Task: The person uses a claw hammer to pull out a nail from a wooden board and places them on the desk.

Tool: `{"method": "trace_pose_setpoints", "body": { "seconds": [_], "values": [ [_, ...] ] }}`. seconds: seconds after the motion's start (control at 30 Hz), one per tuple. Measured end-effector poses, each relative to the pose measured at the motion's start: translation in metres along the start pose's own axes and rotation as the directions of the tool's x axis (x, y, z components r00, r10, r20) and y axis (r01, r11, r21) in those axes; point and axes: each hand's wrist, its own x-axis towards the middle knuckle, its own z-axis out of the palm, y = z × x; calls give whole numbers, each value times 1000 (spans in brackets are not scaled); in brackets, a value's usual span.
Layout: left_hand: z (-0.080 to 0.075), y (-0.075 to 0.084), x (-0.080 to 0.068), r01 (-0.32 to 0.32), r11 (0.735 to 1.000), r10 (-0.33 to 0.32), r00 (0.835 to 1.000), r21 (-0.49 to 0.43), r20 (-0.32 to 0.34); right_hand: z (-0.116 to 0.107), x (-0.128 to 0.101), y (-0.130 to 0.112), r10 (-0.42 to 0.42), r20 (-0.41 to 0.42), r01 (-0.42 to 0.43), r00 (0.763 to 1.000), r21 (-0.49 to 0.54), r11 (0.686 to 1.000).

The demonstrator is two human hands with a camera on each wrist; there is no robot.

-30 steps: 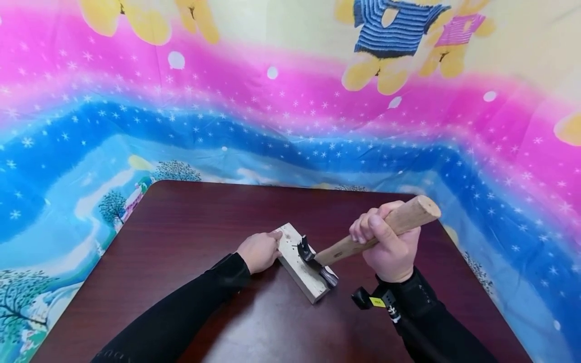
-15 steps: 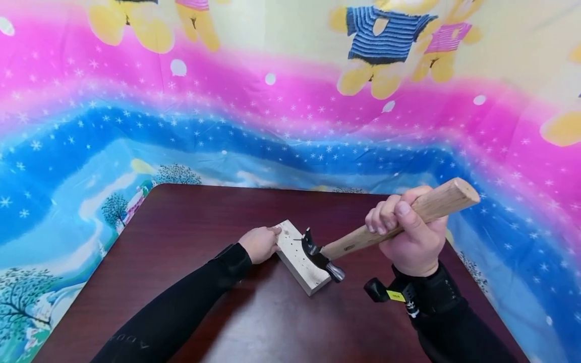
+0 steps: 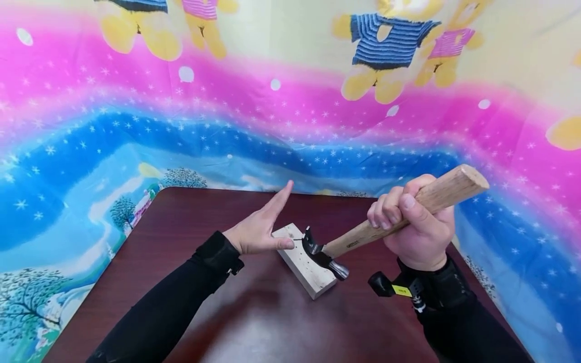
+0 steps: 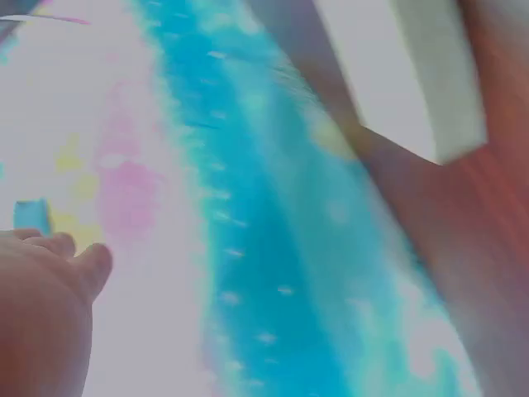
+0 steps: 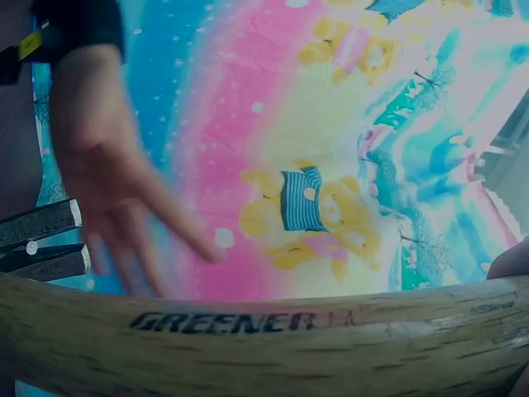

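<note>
Wooden-handled claw hammer (image 3: pixel 363 234) is gripped by the right hand (image 3: pixel 415 224), claw hooked on a nail (image 3: pixel 297 239) in the pale wood block (image 3: pixel 305 259). With the left hand (image 3: pixel 258 229) flat, fingers spread, the block may lift.

Left wrist view blurred; wooden block (image 4: pixel 438 74) cut off at top.

**Table and what's on it**

Dark reddish-brown table (image 3: pixel 172 282), glossy top w/ wood grain, fills lower centre of head view; rounded corner at upper left of the tabletop. One pale wood block (image 3: pixel 305 262) lies flat on it, approx. centre of frame, set diagonally, long side running upper left to lower right. Small holes dot the block's top face. Left wrist view too blurred to add detail.
</note>
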Motion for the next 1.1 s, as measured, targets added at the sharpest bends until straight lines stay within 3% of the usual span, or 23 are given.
{"method": "trace_pose_setpoints", "body": {
  "seconds": [0.07,0.2,0.3,0.5,0.57,0.67,0.83,1.1],
  "values": [
    [-3,11,-1,-34,999,34,999,-37,-3,0,0,3,-3,8,3,1000,0,1000],
    [2,24,-4,-45,998,48,997,-45,61,2,0,4,-10,15,9,1000,18,1000],
    [8,28,-9,-53,998,56,994,-35,91,3,1,3,-8,10,8,1000,27,1000],
    [15,32,-15,-77,996,73,994,51,81,3,5,2,-19,-21,19,1000,17,1000],
    [17,31,-15,-84,994,79,995,72,61,2,5,1,-24,-25,24,999,15,1000],
    [20,28,-12,-136,985,138,990,109,-16,0,5,0,-25,-24,25,999,15,1000],
    [28,21,-9,-225,960,252,953,167,-170,-3,5,1,-17,-27,17,1000,13,1000],
    [35,20,-4,-242,945,295,921,222,-254,-2,2,3,6,-68,-5,998,19,1000]
  ]
}}
